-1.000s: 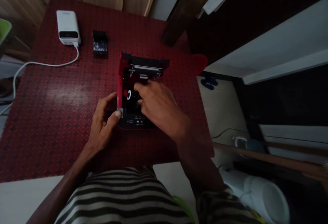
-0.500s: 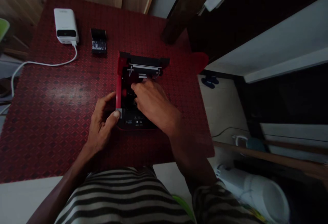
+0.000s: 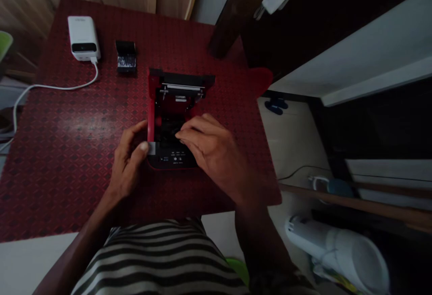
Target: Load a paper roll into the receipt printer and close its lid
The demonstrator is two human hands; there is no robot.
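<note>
A small red-and-black machine [image 3: 151, 121], which looks like a compact printer, sits on the table with its lid [image 3: 182, 79] raised. A metal-edged roller shows under the lid, and small buttons line the black front panel. My left hand [image 3: 126, 160] holds the machine's left front corner, thumb on a grey patch and index finger against the red side. Over the open dark cavity, my right hand [image 3: 216, 151] has its thumb and fingertips pinched together. Whatever is between them is too dark to make out.
Behind the machine on the red patterned table [image 3: 84, 164] lie a black curled piece [image 3: 126, 56] with a shiny middle and a white power bank [image 3: 83, 38] with a plugged-in white cable. A tall dark bottle [image 3: 232, 13] stands at the back right. The table's right edge drops to the floor.
My right hand has come back from under the raised lid toward the machine's front right, fingertips pinched. My left hand stays at the same corner. The whole view has shifted slightly.
</note>
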